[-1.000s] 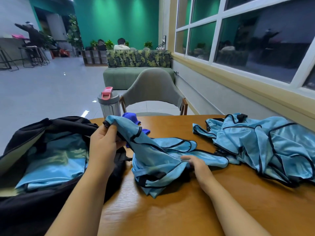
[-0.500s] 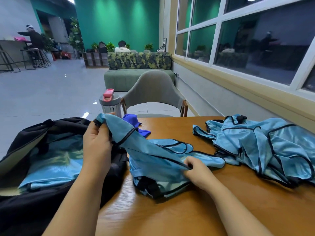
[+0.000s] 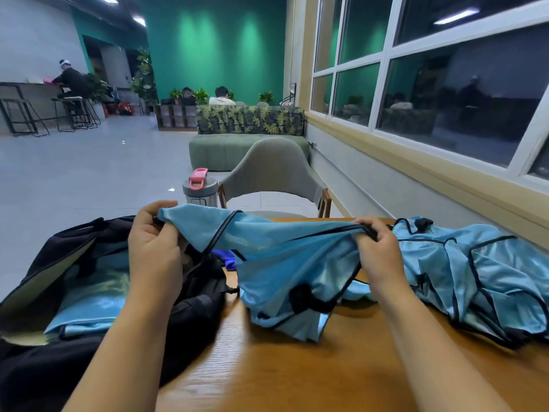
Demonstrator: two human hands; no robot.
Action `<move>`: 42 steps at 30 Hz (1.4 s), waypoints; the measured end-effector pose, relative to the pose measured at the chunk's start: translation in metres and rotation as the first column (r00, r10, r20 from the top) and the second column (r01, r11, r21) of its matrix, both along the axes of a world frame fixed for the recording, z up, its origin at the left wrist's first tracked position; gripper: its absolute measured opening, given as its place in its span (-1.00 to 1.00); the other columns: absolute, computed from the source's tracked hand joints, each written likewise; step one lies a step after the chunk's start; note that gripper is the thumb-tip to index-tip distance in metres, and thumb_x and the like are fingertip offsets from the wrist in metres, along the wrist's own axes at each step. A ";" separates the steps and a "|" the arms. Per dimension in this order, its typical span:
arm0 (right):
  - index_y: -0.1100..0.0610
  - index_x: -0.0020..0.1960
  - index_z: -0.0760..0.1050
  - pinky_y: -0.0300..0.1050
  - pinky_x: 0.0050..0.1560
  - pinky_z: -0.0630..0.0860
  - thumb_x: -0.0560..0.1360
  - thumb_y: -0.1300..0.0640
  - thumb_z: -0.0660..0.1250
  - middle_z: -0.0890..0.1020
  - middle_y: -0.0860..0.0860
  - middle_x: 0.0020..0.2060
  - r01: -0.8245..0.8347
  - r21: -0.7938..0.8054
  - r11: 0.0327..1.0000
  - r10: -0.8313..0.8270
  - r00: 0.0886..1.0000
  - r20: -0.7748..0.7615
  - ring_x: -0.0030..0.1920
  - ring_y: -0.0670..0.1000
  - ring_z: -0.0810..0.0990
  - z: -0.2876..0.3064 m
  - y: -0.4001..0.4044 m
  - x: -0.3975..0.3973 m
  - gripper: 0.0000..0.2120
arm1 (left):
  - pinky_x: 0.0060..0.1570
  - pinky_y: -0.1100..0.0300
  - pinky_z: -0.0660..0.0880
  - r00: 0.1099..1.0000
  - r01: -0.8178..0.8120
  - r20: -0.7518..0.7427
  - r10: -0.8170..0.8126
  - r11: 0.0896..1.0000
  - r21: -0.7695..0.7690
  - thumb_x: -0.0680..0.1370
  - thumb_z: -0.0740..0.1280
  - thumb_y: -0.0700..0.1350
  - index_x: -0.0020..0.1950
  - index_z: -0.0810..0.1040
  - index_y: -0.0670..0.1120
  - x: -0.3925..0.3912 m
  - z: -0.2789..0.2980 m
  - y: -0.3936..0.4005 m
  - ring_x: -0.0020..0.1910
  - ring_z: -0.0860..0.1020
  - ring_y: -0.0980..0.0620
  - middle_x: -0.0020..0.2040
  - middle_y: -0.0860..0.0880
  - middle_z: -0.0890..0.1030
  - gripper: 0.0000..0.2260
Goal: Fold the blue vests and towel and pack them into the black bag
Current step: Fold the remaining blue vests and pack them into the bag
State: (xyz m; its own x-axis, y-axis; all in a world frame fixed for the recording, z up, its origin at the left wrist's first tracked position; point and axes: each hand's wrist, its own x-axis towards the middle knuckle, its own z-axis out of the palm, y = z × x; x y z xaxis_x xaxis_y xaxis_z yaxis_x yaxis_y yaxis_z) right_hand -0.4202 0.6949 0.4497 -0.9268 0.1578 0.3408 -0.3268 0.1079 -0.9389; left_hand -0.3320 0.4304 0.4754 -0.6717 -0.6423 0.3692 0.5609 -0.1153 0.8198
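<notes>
A light blue vest (image 3: 276, 263) with black trim hangs stretched between my two hands above the wooden table (image 3: 282, 367). My left hand (image 3: 154, 251) pinches its left top edge, and my right hand (image 3: 375, 254) grips its right top edge. Its lower part droops onto the table. The open black bag (image 3: 32, 370) lies at the left with folded blue fabric (image 3: 89, 304) inside. A pile of more blue vests (image 3: 481, 278) lies at the right. A darker blue towel (image 3: 227, 260) peeks out behind the held vest, mostly hidden.
A grey bottle with a pink lid (image 3: 198, 188) stands at the table's far edge. A grey chair (image 3: 273, 173) faces the table's far side. A wall with windows (image 3: 430, 84) runs along the right. People sit far off across the room.
My right hand has lifted off the table and taken the vest's right edge. Both hands have raised the vest and pulled it wide apart.
</notes>
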 end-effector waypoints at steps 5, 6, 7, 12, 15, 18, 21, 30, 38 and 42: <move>-0.04 -0.13 0.53 -0.17 -0.29 0.35 0.45 0.30 0.19 0.57 -0.04 -0.22 -0.423 0.641 0.640 0.224 0.901 0.371 -0.28 -0.05 0.44 -0.011 0.000 0.015 -0.73 | -0.39 0.30 0.51 0.993 0.093 0.081 -0.091 0.995 -0.026 0.58 0.21 -0.34 -0.10 0.49 -0.02 0.006 -0.004 -0.001 -0.42 0.54 0.14 -0.38 0.06 0.60 -0.77; -0.06 -0.07 0.54 -0.26 -0.30 0.37 0.45 0.27 0.20 0.58 -0.08 -0.16 -0.498 0.690 0.526 0.237 0.865 0.443 -0.25 -0.10 0.48 -0.012 -0.003 0.019 -0.74 | -0.36 0.26 0.50 0.987 0.116 0.114 -0.110 0.992 -0.053 0.57 0.23 -0.34 -0.10 0.51 -0.03 0.005 -0.006 0.001 -0.40 0.54 0.12 -0.37 0.04 0.60 -0.79; -0.10 0.02 0.52 -0.33 -0.26 0.39 0.45 0.22 0.22 0.57 -0.11 -0.06 -0.558 0.699 0.447 0.252 0.829 0.500 -0.17 -0.15 0.51 -0.013 -0.005 0.024 -0.73 | -0.37 0.25 0.49 0.980 0.144 0.147 -0.131 0.987 -0.076 0.56 0.25 -0.34 -0.09 0.51 -0.05 0.004 -0.008 0.003 -0.41 0.53 0.11 -0.37 0.04 0.60 -0.80; -0.29 0.50 0.00 -0.18 0.30 0.34 0.34 -0.14 0.49 0.22 -0.23 0.45 -0.629 0.662 0.408 0.406 0.774 0.485 0.39 -0.15 0.30 -0.014 -0.028 0.044 -0.09 | -0.39 0.36 0.45 0.947 0.240 0.289 -0.142 0.911 -0.336 0.51 0.33 -0.34 -0.10 0.53 -0.10 -0.007 -0.009 0.029 -0.41 0.54 0.19 -0.38 0.06 0.63 -0.85; -0.36 0.44 -0.01 -0.12 0.37 0.31 0.24 -0.17 0.55 0.25 -0.28 0.39 -0.628 0.550 0.551 0.533 0.771 0.348 0.39 -0.21 0.26 -0.009 -0.052 0.055 -0.02 | -0.22 0.40 0.48 0.946 0.255 0.317 -0.067 0.758 -0.601 0.45 0.40 -0.30 -0.14 0.53 0.00 -0.012 -0.006 0.055 -0.25 0.58 0.19 -0.26 0.07 0.63 -0.81; -0.31 0.24 0.27 -0.21 0.16 0.48 0.24 -0.09 0.56 0.46 -0.18 0.21 -0.519 0.360 0.775 0.503 0.852 0.144 0.19 -0.21 0.48 -0.010 -0.062 0.050 -0.31 | -0.14 0.39 0.48 0.953 0.252 0.303 -0.025 0.622 -0.741 0.42 0.42 -0.28 -0.17 0.52 0.08 -0.016 -0.003 0.068 -0.19 0.57 0.19 -0.21 0.09 0.62 -0.75; -0.18 0.09 0.39 -0.24 0.01 0.53 0.40 0.15 0.44 0.53 -0.11 0.06 -0.365 0.341 0.867 0.377 0.926 0.033 0.01 -0.16 0.55 -0.012 -0.055 0.044 -0.62 | -0.16 0.38 0.50 0.955 0.250 0.296 -0.032 0.624 -0.741 0.44 0.42 -0.26 -0.12 0.58 0.00 -0.016 -0.002 0.065 -0.21 0.57 0.20 -0.21 0.09 0.63 -0.84; -0.01 -0.18 0.48 -0.29 -0.34 0.35 0.53 0.33 0.13 0.49 -0.12 -0.37 -0.270 0.304 0.914 0.278 0.960 0.016 -0.37 -0.19 0.40 -0.006 -0.038 0.035 -0.71 | -0.11 -0.02 0.55 0.892 0.382 0.441 -0.095 0.679 -0.626 0.50 0.39 -0.02 -0.10 0.61 -0.07 -0.017 -0.018 0.060 -0.23 0.61 -0.01 -0.20 -0.10 0.67 -0.87; -0.03 -0.02 0.42 -0.13 -0.15 0.48 0.50 0.13 0.37 0.56 -0.01 -0.15 -0.372 0.343 0.862 0.363 0.927 0.095 -0.19 -0.11 0.50 -0.007 -0.031 0.034 -0.85 | -0.43 0.30 0.21 0.885 0.397 0.456 -0.094 0.663 -0.634 0.55 0.26 0.05 -0.32 0.41 -0.21 -0.019 -0.024 0.057 -0.48 0.25 0.19 -0.47 0.10 0.32 -0.62; 0.02 -0.14 0.52 -0.24 -0.24 0.42 0.50 0.10 0.40 0.53 -0.12 -0.32 -0.352 0.404 0.844 0.365 0.930 0.046 -0.32 -0.19 0.45 -0.001 -0.026 0.032 -0.93 | -0.43 0.33 0.24 0.916 0.349 0.391 -0.094 0.665 -0.660 0.46 0.21 0.16 -0.35 0.36 -0.04 -0.016 -0.020 0.059 -0.49 0.31 0.19 -0.48 0.16 0.34 -0.68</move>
State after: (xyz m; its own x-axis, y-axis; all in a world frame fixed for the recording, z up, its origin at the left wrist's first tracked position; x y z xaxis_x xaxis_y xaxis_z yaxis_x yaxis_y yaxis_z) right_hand -0.3883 0.6691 0.4483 -0.8801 -0.3388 0.3325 -0.4440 0.3398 -0.8291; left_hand -0.3478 0.4898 0.4559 -0.9126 -0.0912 0.3985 0.3109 0.4779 0.8215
